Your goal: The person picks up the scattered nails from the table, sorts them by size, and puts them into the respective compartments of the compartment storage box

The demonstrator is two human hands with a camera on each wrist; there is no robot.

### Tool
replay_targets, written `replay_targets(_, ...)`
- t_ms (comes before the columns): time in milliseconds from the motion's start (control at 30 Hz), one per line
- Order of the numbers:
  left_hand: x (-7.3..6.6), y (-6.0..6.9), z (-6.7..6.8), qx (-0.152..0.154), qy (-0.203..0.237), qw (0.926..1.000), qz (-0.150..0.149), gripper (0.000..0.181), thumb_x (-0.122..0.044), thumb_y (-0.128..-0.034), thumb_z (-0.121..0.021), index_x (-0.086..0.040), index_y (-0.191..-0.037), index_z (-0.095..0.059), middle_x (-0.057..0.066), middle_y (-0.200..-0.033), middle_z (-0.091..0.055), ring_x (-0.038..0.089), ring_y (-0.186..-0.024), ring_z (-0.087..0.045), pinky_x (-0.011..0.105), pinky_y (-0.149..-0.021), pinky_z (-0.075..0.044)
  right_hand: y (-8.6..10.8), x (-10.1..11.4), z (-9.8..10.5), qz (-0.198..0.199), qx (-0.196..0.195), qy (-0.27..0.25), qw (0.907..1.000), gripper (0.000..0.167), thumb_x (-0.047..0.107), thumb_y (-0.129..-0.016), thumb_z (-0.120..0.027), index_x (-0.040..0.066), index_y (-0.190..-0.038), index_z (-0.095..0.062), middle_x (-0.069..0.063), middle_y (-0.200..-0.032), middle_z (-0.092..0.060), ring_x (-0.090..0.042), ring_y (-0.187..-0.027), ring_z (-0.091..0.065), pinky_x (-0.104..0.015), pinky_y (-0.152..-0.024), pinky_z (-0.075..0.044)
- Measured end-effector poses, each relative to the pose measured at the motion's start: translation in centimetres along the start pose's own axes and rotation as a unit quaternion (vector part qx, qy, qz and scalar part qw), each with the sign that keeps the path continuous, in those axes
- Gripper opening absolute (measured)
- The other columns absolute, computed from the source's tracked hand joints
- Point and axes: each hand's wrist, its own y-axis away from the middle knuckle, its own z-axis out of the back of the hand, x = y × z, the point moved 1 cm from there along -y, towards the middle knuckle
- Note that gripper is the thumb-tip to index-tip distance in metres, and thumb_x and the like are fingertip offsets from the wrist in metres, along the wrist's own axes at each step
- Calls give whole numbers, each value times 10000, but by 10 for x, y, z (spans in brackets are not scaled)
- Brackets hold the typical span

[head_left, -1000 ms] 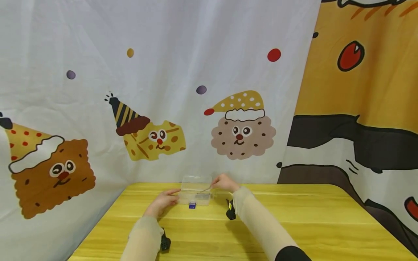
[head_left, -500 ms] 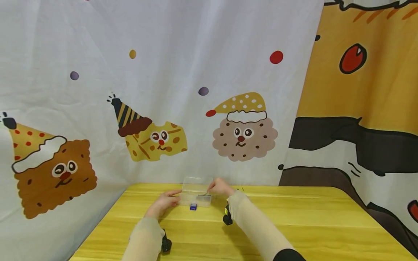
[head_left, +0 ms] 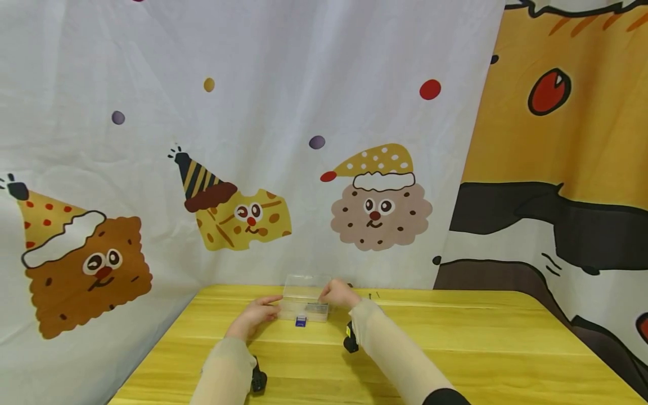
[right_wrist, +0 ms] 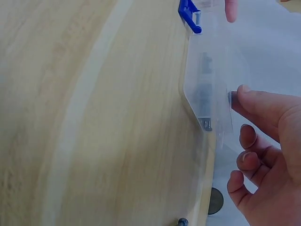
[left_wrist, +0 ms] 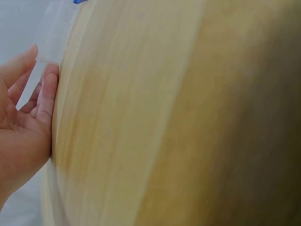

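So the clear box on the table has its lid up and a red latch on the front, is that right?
Not quite: the latch is blue, not red, as the head view shows. The clear box is on the table.

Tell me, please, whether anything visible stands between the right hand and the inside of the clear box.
Nothing visible does: the lid stands raised at the back of the clear box, and the right hand has its fingertips at the open right part. The left hand is at the left end.
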Motion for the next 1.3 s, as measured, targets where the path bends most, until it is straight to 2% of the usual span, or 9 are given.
replay_targets(200, 0, 0, 0, 59, -52, 10000, 41, 451, 7, -939, -576, 99, -1369, -474, 233, -1164, -582, 174, -806, -564, 301, -760, -503, 2, -6, 11, 198, -59, 28, 9998, 147, 112, -891, -673, 5, -925, -767, -99, -930, -720, -172, -783, -624, -334, -699, -537)
replay_targets(400, -2, 3, -1, -51, -96, 9999, 57, 445, 11, -933, -584, 86, -1362, -493, 222, -1156, -593, 192, -824, -573, 314, -769, -505, 6, -18, 26, 442, -256, -20, 9987, 190, 115, -894, -665, -52, -870, -753, -94, -858, -714, -82, -684, -517, -254, -603, -434)
replay_targets(500, -3, 6, -1, -99, -154, 9998, 69, 444, 4, -932, -591, 83, -1359, -499, 247, -1202, -583, 203, -845, -587, 323, -777, -512, 12, -24, 33, 464, -330, -171, 9982, 203, 112, -892, -671, -76, -855, -742, -105, -863, -713, -116, -722, -559, -291, -643, -468)
replay_targets(567, -3, 7, -1, -98, -187, 9997, 74, 444, 0, -932, -595, 83, -1358, -501, 253, -1213, -582, 201, -845, -594, 325, -774, -516, 17, -27, 37, 431, -388, -307, 9978, 182, 103, -886, -678, -62, -904, -752, -122, -941, -721, -182, -842, -634, -355, -748, -523)
replay_targets(667, -4, 7, -1, -56, -164, 9998, 109, 449, -2, -932, -599, 81, -1361, -499, 235, -1186, -595, 184, -823, -592, 308, -761, -516, 25, -33, 43, 292, -366, -518, 9976, 203, 110, -907, -660, -70, -951, -743, -142, -1019, -709, -294, -967, -639, -442, -838, -517)
replay_targets(767, -4, 6, -1, -17, -133, 9999, 109, 450, -2, -930, -599, 89, -1359, -495, 204, -1117, -616, 160, -787, -579, 285, -735, -510, 32, -41, 50, 150, -446, -710, 9964, 223, 123, -922, -651, -61, -1020, -731, -142, -1073, -696, -324, -1048, -616, -467, -893, -498)
replay_targets(867, -5, 4, -2, -52, -10, 9999, 143, 451, 2, -924, -603, 84, -1356, -501, 167, -1062, -621, 151, -763, -561, 276, -728, -500, 38, -50, 57, 182, -544, -878, 9945, 238, 109, -929, -638, -76, -1061, -711, -153, -1075, -687, -330, -1044, -610, -479, -909, -486)
replay_targets(1067, -6, 4, -2, -121, 70, 9998, 153, 446, 15, -916, -606, 85, -1347, -512, 151, -1082, -619, 164, -774, -559, 288, -739, -493, 51, -68, 65, 65, -844, -1057, 9908, 254, 81, -938, -616, -88, -1117, -679, -175, -1105, -681, -338, -1059, -606, -491, -953, -455)
replay_targets(1300, -3, 2, -1, -56, -9, 9999, 119, 455, 13, -924, -595, 95, -1359, -490, 134, -1007, -624, 168, -767, -564, 302, -744, -502, 70, -82, 63, 34, -992, -1293, 9866, 239, 32, -933, -607, -116, -1110, -671, -214, -1129, -661, -389, -1104, -570, -505, -962, -444)
